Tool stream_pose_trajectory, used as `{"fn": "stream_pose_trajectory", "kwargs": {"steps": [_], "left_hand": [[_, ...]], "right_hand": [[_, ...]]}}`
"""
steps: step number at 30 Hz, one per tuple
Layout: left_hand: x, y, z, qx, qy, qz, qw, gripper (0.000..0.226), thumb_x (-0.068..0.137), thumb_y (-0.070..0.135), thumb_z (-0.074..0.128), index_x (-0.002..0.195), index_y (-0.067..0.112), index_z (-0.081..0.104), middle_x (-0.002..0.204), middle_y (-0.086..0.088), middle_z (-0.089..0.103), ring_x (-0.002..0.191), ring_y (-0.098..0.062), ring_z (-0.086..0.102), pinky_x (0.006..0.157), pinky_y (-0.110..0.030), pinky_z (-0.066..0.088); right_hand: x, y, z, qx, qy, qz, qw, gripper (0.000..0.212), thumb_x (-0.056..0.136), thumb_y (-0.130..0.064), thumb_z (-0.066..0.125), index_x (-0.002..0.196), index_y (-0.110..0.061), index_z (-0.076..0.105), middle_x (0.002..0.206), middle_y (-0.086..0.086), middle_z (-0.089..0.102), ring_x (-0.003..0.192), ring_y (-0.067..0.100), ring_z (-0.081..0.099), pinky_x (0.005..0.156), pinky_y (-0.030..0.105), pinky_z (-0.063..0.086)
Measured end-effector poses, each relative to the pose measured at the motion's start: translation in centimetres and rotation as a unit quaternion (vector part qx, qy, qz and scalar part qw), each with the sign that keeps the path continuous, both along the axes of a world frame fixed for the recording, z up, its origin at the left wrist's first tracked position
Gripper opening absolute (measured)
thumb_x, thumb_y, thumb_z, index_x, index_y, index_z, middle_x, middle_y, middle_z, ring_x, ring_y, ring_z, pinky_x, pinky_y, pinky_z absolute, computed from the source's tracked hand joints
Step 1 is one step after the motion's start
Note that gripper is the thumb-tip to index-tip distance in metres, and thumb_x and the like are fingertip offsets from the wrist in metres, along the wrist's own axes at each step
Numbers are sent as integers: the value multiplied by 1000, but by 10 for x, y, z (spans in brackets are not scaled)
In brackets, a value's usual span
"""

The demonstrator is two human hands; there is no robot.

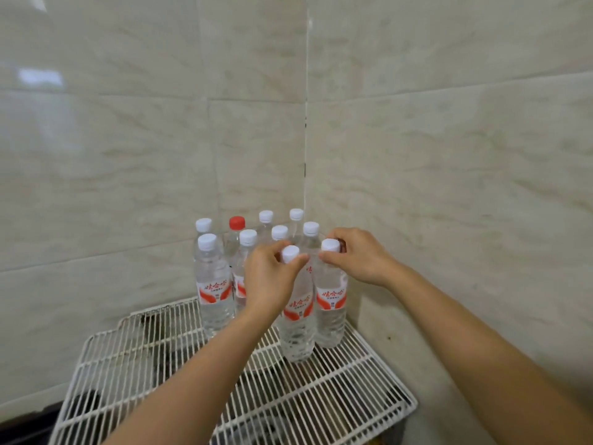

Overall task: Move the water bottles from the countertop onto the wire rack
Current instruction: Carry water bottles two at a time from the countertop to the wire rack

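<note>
Several clear water bottles with red-and-white labels stand upright on a white wire rack (337,396) in the tiled corner. My left hand (269,277) pinches the neck of the front middle bottle (296,329) just under its white cap. My right hand (359,255) grips the neck of the front right bottle (330,316) beside it. Both bottles stand with their bases on the rack. Another bottle (213,284) stands at the front left. One bottle at the back has a red cap (236,222); the others have white caps.
Beige marble-look tiled walls (449,155) close in behind and to the right of the rack. The rack's front half holds no bottles. Dark shapes show beneath the wires. A grey countertop strip (426,422) runs along the rack's right side.
</note>
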State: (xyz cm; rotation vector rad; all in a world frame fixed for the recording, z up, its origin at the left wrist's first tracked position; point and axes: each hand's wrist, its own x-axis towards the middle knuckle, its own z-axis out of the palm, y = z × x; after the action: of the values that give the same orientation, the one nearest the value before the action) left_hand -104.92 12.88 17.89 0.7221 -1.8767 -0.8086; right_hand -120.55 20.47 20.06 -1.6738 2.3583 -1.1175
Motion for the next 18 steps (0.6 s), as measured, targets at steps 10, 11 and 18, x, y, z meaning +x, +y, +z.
{"fn": "stream_pose_trajectory", "kwargs": {"steps": [10,11,18], "left_hand": [[-16,-12,-4,-29,-20,25,999,20,78,36,71,78,16,69,57,-2,58,51,-10,49,49,-22,35],[-17,-13,-5,-30,-22,28,999,19,78,36,71,80,17,69,58,-1,58,52,-11,50,50,-22,35],[-22,-17,-8,-47,-26,34,998,20,78,38,71,87,19,70,58,7,56,53,-7,49,52,-23,37]], "right_hand": [[-10,-13,1,14,75,39,996,30,88,-28,64,63,-21,49,63,-8,49,58,8,45,55,29,36],[-9,-13,1,16,79,38,996,32,88,-28,64,62,-23,46,63,-8,49,58,7,45,55,29,36],[-18,-12,-1,31,34,16,999,22,85,-36,68,91,-15,63,79,-4,60,72,15,54,64,32,43]]}}
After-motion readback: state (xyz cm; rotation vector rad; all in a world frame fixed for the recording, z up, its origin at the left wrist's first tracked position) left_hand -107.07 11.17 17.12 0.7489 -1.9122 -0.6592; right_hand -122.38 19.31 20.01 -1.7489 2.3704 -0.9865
